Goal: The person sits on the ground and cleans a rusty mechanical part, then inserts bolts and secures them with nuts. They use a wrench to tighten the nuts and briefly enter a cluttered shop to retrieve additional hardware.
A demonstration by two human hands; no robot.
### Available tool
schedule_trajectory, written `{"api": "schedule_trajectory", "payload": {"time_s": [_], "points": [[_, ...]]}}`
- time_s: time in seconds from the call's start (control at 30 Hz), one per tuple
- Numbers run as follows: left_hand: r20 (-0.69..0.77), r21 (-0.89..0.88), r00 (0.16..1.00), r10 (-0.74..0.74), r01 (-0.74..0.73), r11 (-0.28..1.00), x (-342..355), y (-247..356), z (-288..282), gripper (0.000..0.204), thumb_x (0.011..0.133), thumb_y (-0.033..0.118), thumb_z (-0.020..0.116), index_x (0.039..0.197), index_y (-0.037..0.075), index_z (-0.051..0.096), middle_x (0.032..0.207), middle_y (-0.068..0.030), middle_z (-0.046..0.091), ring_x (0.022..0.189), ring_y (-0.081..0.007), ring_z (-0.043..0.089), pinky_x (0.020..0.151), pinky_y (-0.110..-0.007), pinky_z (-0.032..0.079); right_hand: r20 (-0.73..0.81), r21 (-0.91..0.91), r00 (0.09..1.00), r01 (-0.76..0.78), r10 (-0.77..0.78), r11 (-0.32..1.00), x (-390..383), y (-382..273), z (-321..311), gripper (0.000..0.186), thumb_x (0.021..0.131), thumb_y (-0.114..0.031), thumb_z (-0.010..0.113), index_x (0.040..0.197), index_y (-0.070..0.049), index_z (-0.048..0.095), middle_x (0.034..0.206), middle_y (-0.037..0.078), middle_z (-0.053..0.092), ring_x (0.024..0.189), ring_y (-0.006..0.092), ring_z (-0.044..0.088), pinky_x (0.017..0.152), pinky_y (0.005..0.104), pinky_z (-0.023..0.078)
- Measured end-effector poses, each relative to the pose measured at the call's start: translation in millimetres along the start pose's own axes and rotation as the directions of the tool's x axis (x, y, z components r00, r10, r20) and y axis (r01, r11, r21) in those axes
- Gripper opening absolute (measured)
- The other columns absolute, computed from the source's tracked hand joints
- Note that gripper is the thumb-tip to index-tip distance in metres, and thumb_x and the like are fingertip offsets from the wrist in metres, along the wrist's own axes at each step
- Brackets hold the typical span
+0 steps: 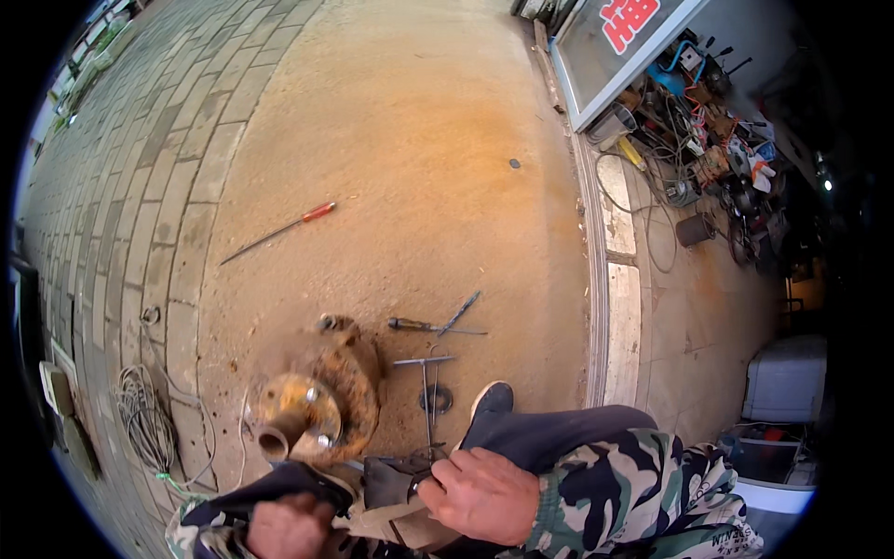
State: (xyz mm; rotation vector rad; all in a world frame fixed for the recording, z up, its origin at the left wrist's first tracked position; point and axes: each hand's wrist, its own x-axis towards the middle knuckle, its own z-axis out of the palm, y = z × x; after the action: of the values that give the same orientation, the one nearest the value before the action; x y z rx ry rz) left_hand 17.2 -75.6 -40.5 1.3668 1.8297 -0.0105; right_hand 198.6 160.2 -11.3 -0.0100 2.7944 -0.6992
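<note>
A rusty, round metal machine body (358,401) stands on the ground in front of me, slightly left. On it sit a bolted flange and a short open pipe (277,436). Below the pipe, close to my body, my left hand (291,527) is smeared by motion, so its fingers are unclear. My right hand (480,494) is closed, fingers curled together beside a dark, flat object (389,482) between my legs; what it grips is hidden. A T-handle wrench (426,382) and a dark ring (436,399) lie just beyond that hand.
A dark-handled screwdriver (414,324) crosses another slim tool (461,310) ahead. Farther left lies a long red-handled screwdriver (312,214). Coiled cable (147,424) rests on paving at left. A door track (596,307) runs along the right, with piled tools and parts (712,154) beyond.
</note>
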Motion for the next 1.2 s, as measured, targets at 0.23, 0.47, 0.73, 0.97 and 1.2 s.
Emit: {"api": "schedule_trajectory", "payload": {"time_s": [0.23, 0.47, 0.73, 0.97, 1.2], "points": [[0.438, -0.063, 0.877, 0.199, -0.191, 0.980, 42.9, -26.8, 50.7, 0.039, 0.089, 0.044, 0.072, 0.109, 0.011, 0.072, 0.095, -0.0198, 0.071, 0.085, -0.0386, 0.070, 0.070, -0.051, 0.056, -0.016, -0.057, 0.976, -0.219, 0.218, 0.974, 10.6, 43.0, -4.3, 0.012, 0.080, -0.017, 0.064, 0.084, -0.006, 0.062, 0.080, 0.005, 0.059, 0.083, 0.0229, 0.062, 0.074, 0.0377, 0.047], [0.585, 0.023, 0.805, -0.099, 0.105, 0.994, 53.3, 5.6, 127.5, 0.056, 0.084, 0.058, 0.073, 0.118, 0.014, 0.073, 0.109, -0.0158, 0.075, 0.102, -0.0373, 0.073, 0.084, -0.052, 0.059, -0.119, 0.318, 0.863, -0.435, 0.491, 0.842, 29.2, 93.0, 19.2, 0.015, 0.086, -0.017, 0.066, 0.093, -0.004, 0.061, 0.087, 0.014, 0.064, 0.089, 0.0341, 0.066, 0.076, 0.0468, 0.052], [0.213, -0.347, 0.927, -0.308, 0.366, 0.863, -13.0, 179.6, -106.2, 0.045, 0.087, 0.041, 0.076, 0.111, 0.003, 0.074, 0.106, -0.0196, 0.075, 0.095, -0.0340, 0.074, 0.083, -0.044, 0.058, 0.145, 0.824, 0.564, -0.524, 0.813, 0.217, -85.5, 8.0, 12.3, 0.028, 0.091, -0.028, 0.072, 0.103, -0.006, 0.059, 0.102, 0.021, 0.066, 0.096, 0.0443, 0.066, 0.078, 0.0557, 0.053], [0.053, -0.325, 0.904, -0.424, 0.417, 0.849, 41.9, 198.6, -251.4, 0.044, 0.092, 0.050, 0.068, 0.107, 0.009, 0.074, 0.105, -0.0223, 0.074, 0.095, -0.0396, 0.070, 0.082, -0.050, 0.056, 0.281, 0.786, 0.183, -0.607, 0.942, -0.117, -265.0, 37.0, -80.0, 0.033, 0.087, -0.036, 0.077, 0.101, -0.006, 0.074, 0.091, 0.019, 0.074, 0.091, 0.0397, 0.072, 0.082, 0.0476, 0.057], [0.250, -0.277, 0.895, -0.370, 0.432, 0.858, 127.7, 284.3, -286.4, 0.050, 0.094, 0.052, 0.064, 0.108, 0.005, 0.074, 0.107, -0.0215, 0.074, 0.098, -0.0383, 0.071, 0.086, -0.047, 0.055, 0.615, 0.582, -0.044, -0.648, 0.787, -0.491, -400.1, 58.4, -101.0, 0.030, 0.086, -0.037, 0.069, 0.092, -0.009, 0.077, 0.096, 0.017, 0.076, 0.094, 0.0376, 0.073, 0.084, 0.0452, 0.059]]}}
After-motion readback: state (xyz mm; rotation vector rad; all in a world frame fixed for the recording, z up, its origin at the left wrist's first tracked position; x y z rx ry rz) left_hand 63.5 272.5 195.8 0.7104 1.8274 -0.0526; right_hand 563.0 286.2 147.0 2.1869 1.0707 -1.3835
